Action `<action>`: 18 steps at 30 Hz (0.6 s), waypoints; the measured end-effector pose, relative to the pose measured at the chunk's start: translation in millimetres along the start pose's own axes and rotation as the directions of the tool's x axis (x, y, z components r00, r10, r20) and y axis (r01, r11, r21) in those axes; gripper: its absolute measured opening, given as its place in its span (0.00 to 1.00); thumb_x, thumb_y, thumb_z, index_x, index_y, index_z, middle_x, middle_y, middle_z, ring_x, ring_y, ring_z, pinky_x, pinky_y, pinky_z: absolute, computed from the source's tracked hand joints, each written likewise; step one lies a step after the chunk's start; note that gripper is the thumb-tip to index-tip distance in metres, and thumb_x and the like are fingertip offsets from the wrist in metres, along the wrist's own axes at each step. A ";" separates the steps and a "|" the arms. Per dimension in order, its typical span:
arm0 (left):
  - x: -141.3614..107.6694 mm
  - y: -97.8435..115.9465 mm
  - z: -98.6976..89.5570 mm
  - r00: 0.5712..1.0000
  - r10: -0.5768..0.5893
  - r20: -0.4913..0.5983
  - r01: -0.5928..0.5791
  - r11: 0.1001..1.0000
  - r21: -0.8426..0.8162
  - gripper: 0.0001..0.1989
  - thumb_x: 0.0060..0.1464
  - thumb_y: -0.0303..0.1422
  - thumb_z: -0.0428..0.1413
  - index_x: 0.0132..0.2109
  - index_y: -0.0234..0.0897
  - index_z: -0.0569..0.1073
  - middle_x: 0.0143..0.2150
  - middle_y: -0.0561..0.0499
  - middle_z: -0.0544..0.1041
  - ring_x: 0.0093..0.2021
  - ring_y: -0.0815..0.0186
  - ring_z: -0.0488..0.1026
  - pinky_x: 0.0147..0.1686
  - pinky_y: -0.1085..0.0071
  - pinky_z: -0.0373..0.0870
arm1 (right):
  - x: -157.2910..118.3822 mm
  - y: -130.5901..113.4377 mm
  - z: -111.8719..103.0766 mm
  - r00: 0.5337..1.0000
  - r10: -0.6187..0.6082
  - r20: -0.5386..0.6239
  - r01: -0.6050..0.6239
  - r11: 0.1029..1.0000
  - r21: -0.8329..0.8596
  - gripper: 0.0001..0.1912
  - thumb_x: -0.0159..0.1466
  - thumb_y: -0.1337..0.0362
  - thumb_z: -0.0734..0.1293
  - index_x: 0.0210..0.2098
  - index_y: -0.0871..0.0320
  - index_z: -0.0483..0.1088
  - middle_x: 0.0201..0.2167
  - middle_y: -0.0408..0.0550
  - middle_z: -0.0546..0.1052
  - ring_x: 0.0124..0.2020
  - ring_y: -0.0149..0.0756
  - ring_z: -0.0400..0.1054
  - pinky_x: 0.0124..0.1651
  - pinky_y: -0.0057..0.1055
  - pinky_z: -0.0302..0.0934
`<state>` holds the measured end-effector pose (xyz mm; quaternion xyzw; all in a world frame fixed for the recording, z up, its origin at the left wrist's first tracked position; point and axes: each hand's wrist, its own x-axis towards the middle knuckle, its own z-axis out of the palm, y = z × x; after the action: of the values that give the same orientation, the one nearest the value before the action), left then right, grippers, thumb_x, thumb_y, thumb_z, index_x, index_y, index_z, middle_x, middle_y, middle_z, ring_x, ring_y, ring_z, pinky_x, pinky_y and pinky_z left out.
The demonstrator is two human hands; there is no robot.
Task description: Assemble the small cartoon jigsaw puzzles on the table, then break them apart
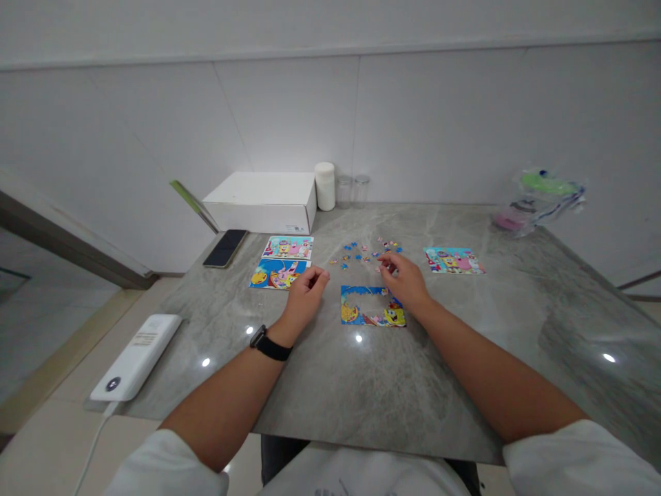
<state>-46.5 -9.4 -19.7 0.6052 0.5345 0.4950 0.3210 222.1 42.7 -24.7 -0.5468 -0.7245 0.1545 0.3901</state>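
Observation:
A partly filled jigsaw puzzle [349, 313] lies on the grey table, its border joined around an open middle. Just beyond it, small loose jigsaw pieces [358, 257] are scattered. My right hand [407, 281] is over the right side of these pieces, fingers bent and drawn together; whatever is between the fingertips is too small to make out. Left of the puzzle, my left hand [306, 295] rests with curled fingers, nothing visible in it. Beside it are two picture cards, one blue [273, 273] and one light blue [287, 247]. Another picture card [454, 260] lies to the right.
A black phone [226, 248] and a white box [263, 200] are at the back left, near a white bottle [325, 186] and two clear glasses [352, 191]. A white power bank [137, 358] with a cable sits at the left edge. A plastic bag [537, 200] stands back right.

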 end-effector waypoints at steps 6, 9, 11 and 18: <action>0.5 0.0 0.4 0.999 -0.035 0.003 0.035 0.998 -0.053 0.15 0.65 0.44 0.55 0.36 0.38 0.73 0.29 0.56 0.67 0.32 0.67 0.65 0.35 0.70 0.63 | 11.8 31.7 1.1 0.978 0.172 -0.118 -0.151 0.975 0.165 0.17 0.65 0.56 0.65 0.49 0.57 0.77 0.39 0.49 0.81 0.36 0.39 0.71 0.44 0.36 0.65; 0.0 -0.7 0.5 1.000 -0.029 -0.002 0.029 0.996 -0.079 0.15 0.65 0.44 0.55 0.36 0.38 0.73 0.30 0.55 0.68 0.32 0.67 0.65 0.35 0.70 0.63 | 13.7 42.3 6.1 0.950 0.247 -0.190 -0.188 0.941 0.282 0.18 0.63 0.53 0.67 0.47 0.57 0.76 0.38 0.49 0.81 0.36 0.39 0.72 0.44 0.36 0.66; 0.0 -2.6 0.7 0.999 -0.042 -0.002 0.042 0.995 -0.093 0.15 0.65 0.45 0.55 0.37 0.38 0.73 0.30 0.55 0.68 0.32 0.67 0.65 0.35 0.70 0.63 | 13.8 45.0 9.0 0.938 0.272 -0.215 -0.194 0.925 0.326 0.17 0.62 0.53 0.67 0.45 0.57 0.76 0.36 0.48 0.80 0.36 0.39 0.72 0.45 0.36 0.66; 2.1 -10.0 1.4 0.998 -0.056 0.004 0.056 0.987 -0.152 0.16 0.67 0.48 0.55 0.41 0.39 0.74 0.31 0.54 0.69 0.31 0.67 0.65 0.32 0.72 0.63 | 27.9 47.3 -7.8 0.902 0.312 -0.299 -0.147 0.872 0.466 0.16 0.59 0.55 0.70 0.43 0.56 0.76 0.35 0.46 0.79 0.36 0.38 0.72 0.44 0.35 0.67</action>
<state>-48.7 -4.9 -28.8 0.5636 0.5119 0.5252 0.3802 256.9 83.4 -39.4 -0.5490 -0.5152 0.2532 0.6076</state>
